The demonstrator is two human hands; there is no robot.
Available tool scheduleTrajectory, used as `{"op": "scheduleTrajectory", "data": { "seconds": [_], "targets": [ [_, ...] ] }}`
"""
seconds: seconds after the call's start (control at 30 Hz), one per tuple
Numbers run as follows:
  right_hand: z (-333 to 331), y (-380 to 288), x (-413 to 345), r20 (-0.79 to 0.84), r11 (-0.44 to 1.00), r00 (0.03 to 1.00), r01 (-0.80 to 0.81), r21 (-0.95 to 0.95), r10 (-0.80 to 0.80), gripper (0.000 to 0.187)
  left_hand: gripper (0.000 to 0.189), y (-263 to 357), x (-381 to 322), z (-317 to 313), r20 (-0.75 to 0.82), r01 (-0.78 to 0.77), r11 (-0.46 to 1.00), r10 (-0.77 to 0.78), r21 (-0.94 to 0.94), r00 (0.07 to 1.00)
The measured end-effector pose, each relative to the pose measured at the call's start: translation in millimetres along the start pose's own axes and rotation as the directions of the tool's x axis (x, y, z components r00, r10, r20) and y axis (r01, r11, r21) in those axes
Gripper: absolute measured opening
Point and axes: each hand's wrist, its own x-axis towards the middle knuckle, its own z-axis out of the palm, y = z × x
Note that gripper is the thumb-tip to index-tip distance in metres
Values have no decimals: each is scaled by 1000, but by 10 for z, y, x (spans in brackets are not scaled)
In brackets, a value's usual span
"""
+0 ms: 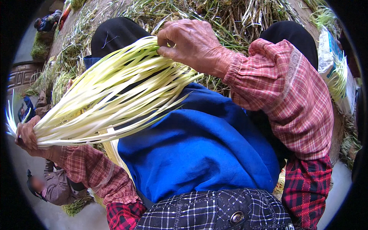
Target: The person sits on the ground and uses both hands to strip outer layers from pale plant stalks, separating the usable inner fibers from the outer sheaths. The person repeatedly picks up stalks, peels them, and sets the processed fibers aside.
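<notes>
A fanned bunch of blanched garlic chives (115,97), pale yellow with white stalk ends, stretches across my lap. At the far left my left hand (31,136) is closed around the white ends, some of which stick out beyond the fist. My right hand (187,43) is over the leaf tips at the upper middle, thumb and forefinger curled toward each other at the greener leaves. Whether a leaf is pinched between them is hidden. Beneath the bunch, a blue cloth apron (195,143) covers my lap between my dark-clad knees.
Loose green and dry leaves (218,17) are heaped beyond my knees. A white-and-blue sack (333,72) with pale leaves on it is at right. One person (61,187) sits at lower left near a green bundle (73,207); other people are farther off at left.
</notes>
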Motion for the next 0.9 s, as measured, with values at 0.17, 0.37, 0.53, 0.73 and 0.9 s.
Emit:
{"op": "scheduleTrajectory", "data": {
  "seconds": [0.17,0.37,0.53,0.73,0.9],
  "targets": [
    [22,-85,71,-133,962,963,248,112,-233,18,17,56,14,32,35,73,992,-69,-101,997],
    [66,-73,50,-108,963,963,257,78,-248,13,19,-2,66,84,7,35,999,-35,-28,999],
    [0,-36,15,-59,968,970,239,79,-235,24,20,-31,83,95,52,94,987,-88,-127,995],
    [44,-36,49,-120,992,985,128,19,-125,19,19,7,69,59,13,43,994,-42,-102,999],
    [-25,-38,109,-134,993,984,120,15,-117,23,19,-69,94,140,10,-6,991,8,-132,1000]
  ]
}}
